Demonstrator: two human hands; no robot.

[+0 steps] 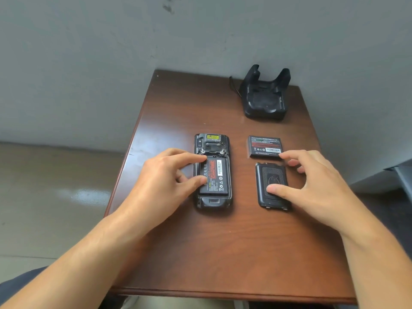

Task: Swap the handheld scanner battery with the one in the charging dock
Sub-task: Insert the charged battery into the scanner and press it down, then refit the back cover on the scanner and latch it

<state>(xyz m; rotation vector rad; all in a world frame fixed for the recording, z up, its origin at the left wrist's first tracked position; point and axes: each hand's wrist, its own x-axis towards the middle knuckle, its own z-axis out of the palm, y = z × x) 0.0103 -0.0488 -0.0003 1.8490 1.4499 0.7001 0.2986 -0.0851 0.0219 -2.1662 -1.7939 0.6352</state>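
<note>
Left hand (165, 181) spread, forefinger and thumb tips pressing the battery (215, 177) lying in the open back of the scanner (213, 172); right hand (312, 181) likewise spread, thumb resting on the loose back cover (270, 186), forefinger touching the near edge of the spare battery (264, 147), nothing gripped. Farther off, at the far right of the table (200, 253), charging dock (265, 97) standing with no battery visible. Seemingly about midway or later: which battery is which cannot be told, cover yet to refit, spare yet to dock.
</note>
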